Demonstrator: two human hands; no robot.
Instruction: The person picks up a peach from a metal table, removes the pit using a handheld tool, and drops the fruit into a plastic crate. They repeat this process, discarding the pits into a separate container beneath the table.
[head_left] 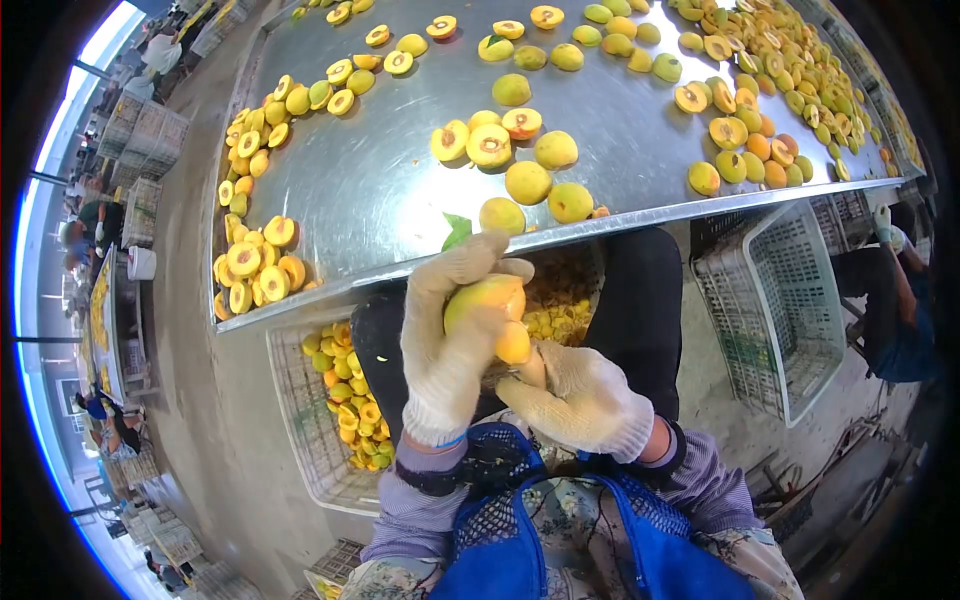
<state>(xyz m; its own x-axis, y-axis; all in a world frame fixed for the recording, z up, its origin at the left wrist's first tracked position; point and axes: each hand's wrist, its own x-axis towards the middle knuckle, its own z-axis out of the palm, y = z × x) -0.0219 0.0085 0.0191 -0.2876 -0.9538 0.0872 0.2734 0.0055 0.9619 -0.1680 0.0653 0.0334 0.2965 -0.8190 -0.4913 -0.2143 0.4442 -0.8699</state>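
Note:
My left hand [445, 350], in a whitish knit glove, is wrapped around a yellow-green peach [485, 300] above my lap. Orange flesh shows on the peach's right side. My right hand [585, 398], gloved too, is closed just below and to the right, its fingertips close against the lower end of the peach. Whatever lies inside the right fingers is hidden. Just past my hands, the metal table [370, 190] bears peach halves; a green leaf [457, 231] lies near its front edge, beside a whole-looking peach [502, 215].
A crate [310, 440] of peach halves stands at my left. Between my knees are yellow fruit pieces [560, 315]. An upright crate [780, 310] is at my right, near another person's arm [900, 270]. Peach piles [790, 80] cover the table's far right.

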